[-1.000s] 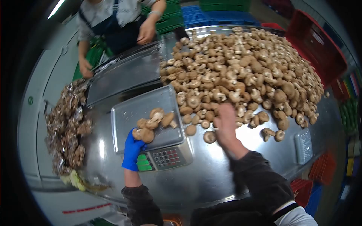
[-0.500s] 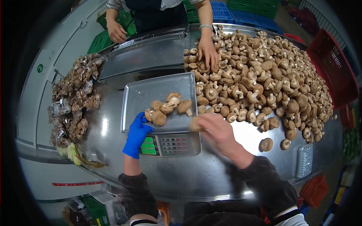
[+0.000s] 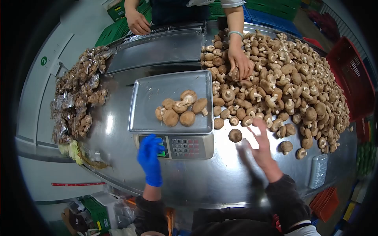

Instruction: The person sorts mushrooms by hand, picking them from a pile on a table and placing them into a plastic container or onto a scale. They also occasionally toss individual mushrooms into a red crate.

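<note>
Head view: the left hand point(image 3: 149, 157), in a blue glove, holds nothing and lies with its fingers together over the display of the scale point(image 3: 188, 146) at the near edge of the surface point(image 3: 220, 181). The right hand point(image 3: 262, 147) is bare, spread wide and empty, just beside a loose mushroom point(image 3: 235, 135) at the near fringe of the big pile point(image 3: 291, 78). A little heap of mushrooms point(image 3: 181, 110) sits in the near half of the tray point(image 3: 157, 86).

The glove covers the display, so the reading may be hidden, and leaning on the scale could falsify it. The heap lies close to the tray's near edge, where a nudge might roll one off. A co-worker's hand point(image 3: 241, 63) works the pile's far side and could send mushrooms sliding against the tray.

Half a second earlier the gloved hand touched the heap and the right hand hovered at the tray's near right corner; now both are off the tray, and the heap seems one mushroom larger
</note>
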`<state>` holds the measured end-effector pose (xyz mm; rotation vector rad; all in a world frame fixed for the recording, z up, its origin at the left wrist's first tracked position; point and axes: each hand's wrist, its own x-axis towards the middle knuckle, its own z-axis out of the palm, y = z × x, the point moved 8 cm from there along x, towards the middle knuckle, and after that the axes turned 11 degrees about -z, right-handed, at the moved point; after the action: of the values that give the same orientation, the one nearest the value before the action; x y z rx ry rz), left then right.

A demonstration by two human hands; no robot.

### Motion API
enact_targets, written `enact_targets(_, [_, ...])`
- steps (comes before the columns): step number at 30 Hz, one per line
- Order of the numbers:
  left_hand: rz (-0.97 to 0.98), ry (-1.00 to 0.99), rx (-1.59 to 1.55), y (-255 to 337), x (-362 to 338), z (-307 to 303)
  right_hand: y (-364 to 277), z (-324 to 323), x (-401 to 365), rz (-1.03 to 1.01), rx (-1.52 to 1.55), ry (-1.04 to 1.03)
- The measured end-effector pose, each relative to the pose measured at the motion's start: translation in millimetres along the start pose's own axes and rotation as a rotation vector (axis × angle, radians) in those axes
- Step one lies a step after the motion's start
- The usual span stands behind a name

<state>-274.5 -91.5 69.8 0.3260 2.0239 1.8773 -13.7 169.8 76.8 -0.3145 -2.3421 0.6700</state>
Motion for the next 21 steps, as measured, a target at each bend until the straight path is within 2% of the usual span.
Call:
enact_targets(1, [-0.047, -0.038, -0.017, -8, -16, 13, 28, -26, -32, -0.006, -0.195, 0.057])
enact_targets(2, [-0.074, -0.094, 0.021, -19, -32, 28, 54, -56, -63, 0.181, -0.217, 0.093])
enact_targets(3, [-0.1, -0.153, 0.059, -32, -47, 41, 73, -93, -91, 0.412, -0.112, 0.242])
enact_targets(4, [-0.038, -0.242, 0.194, -48, -61, 52, 68, -127, -106, 0.282, -0.6, 0.027])
enact_targets(5, [0.025, -0.334, 0.328, -60, -74, 65, 85, -163, -141, 0.44, -0.572, 0.125])
enact_targets(6, [0.026, -0.34, 0.327, -60, -85, 75, 91, -198, -170, 0.463, -0.73, 0.129])
enact_targets(7, [0.013, -0.437, 0.369, -61, -97, 93, 97, -234, -203, 0.485, -0.889, 0.135])
enact_targets(8, [0.002, -0.532, 0.412, -62, -108, 110, 114, -267, -251, 0.607, -0.987, 0.133])
enact_targets(9, [0.008, -0.536, 0.413, -61, -114, 119, 130, -298, -303, 0.731, -1.08, 0.129])
enact_targets(11, [0.014, -0.637, 0.415, -60, -128, 138, 169, -334, -401, 1.11, -0.897, 0.021])
enact_targets(12, [0.021, -0.645, 0.42, -59, -131, 144, 164, -336, -406, 1.118, -0.895, 0.03])
enact_targets(14, [0.13, -0.702, 0.445, -54, -141, 159, 155, -324, -413, 1.114, -0.653, -0.072])
enact_targets(17, [0.115, -0.734, 0.466, -60, -148, 170, 148, -320, -400, 1.109, -0.508, 0.043])
enact_targets(19, [0.158, -0.753, 0.485, -66, -157, 183, 153, -321, -396, 1.024, -0.401, 0.042])
enact_targets(21, [0.191, -0.743, 0.498, -67, -163, 187, 143, -319, -390, 1.009, -0.524, 0.065])
